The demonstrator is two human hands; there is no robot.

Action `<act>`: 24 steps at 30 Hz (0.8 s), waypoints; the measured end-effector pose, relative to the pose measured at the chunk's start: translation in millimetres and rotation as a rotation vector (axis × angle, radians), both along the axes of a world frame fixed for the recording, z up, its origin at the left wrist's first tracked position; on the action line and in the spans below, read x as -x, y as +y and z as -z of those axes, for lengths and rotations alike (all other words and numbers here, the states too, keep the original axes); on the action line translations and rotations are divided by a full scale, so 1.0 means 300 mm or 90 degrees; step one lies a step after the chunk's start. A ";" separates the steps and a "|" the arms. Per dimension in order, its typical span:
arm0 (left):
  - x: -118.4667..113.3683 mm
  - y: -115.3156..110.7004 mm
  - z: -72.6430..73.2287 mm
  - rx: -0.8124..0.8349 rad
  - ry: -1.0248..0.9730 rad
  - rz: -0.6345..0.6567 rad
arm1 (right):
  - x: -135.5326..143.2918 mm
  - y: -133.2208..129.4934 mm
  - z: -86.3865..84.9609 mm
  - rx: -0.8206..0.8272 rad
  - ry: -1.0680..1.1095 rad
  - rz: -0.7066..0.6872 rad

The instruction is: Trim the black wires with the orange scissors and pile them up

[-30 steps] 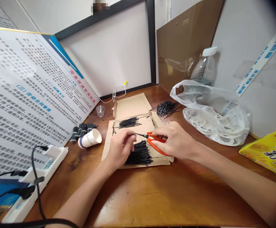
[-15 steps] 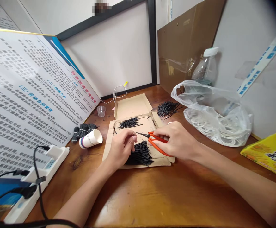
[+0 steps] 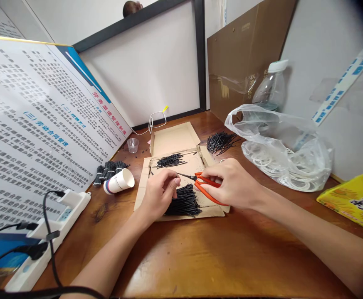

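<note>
My right hand (image 3: 231, 182) is closed round the orange handles of scissors (image 3: 208, 187), whose dark tips point left. Those tips reach my left hand (image 3: 162, 189), its thumb and fingers pinched on something too small to make out. Under both hands lies an opened cardboard box (image 3: 211, 199). A thick pile of black strips (image 3: 186, 201) rests on it beside my left hand, and a smaller pile (image 3: 170, 160) lies farther back. To the right of the box lid sits another heap of black pieces (image 3: 220, 143).
At left are a tipped paper cup (image 3: 119, 182), black bundles (image 3: 105, 172), a small clear cup (image 3: 133, 145) and a power strip (image 3: 48, 241) with cables. At right stand a plastic bag of white loops (image 3: 281, 166), a bottle (image 3: 270, 89) and a yellow package (image 3: 356, 201).
</note>
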State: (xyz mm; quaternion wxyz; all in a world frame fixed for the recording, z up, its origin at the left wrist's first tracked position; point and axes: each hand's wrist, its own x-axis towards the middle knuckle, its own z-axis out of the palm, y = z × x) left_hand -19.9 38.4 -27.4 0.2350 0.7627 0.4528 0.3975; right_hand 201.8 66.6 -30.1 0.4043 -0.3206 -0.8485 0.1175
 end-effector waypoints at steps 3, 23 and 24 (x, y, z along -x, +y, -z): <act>0.002 0.000 0.002 0.000 0.001 -0.004 | -0.002 -0.004 -0.002 0.013 -0.006 -0.006; 0.000 -0.003 -0.003 0.006 0.010 -0.007 | -0.004 -0.001 -0.001 0.031 -0.038 0.008; -0.001 -0.004 -0.004 0.008 0.013 -0.009 | -0.004 0.000 0.000 0.026 -0.040 0.008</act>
